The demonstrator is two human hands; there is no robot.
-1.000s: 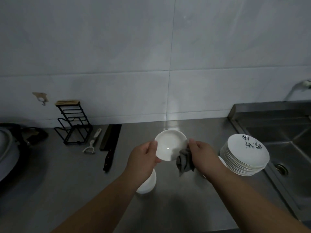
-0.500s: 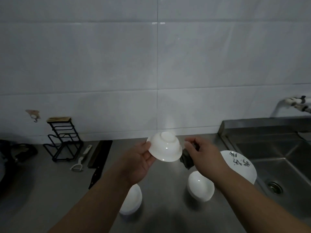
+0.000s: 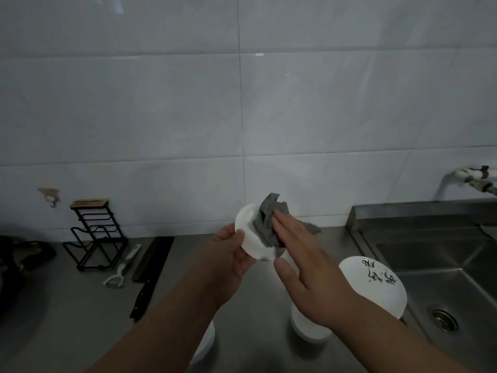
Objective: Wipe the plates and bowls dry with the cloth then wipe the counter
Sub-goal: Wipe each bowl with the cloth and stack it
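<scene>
Pressing grey cloth [image 3: 265, 224] into bowl [image 3: 248, 239] w/ right hand [image 3: 309, 267], left hand [image 3: 228, 262] gripping rim

Black brush-style characters, perhaps Chinese and not legible, on the top plate [image 3: 376, 281]

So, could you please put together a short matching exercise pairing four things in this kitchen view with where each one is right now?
Things:
1. grey cloth
2. small white bowl
3. patterned plates
4. peeler

Places:
A. stacked on the counter beside the sink
B. gripped at its edge by the left hand
C. lying on the counter between the black rack and the knife
D. pressed against the bowl by the right hand

Pairs: 1-D, 2-B, 3-A, 4-C
</scene>
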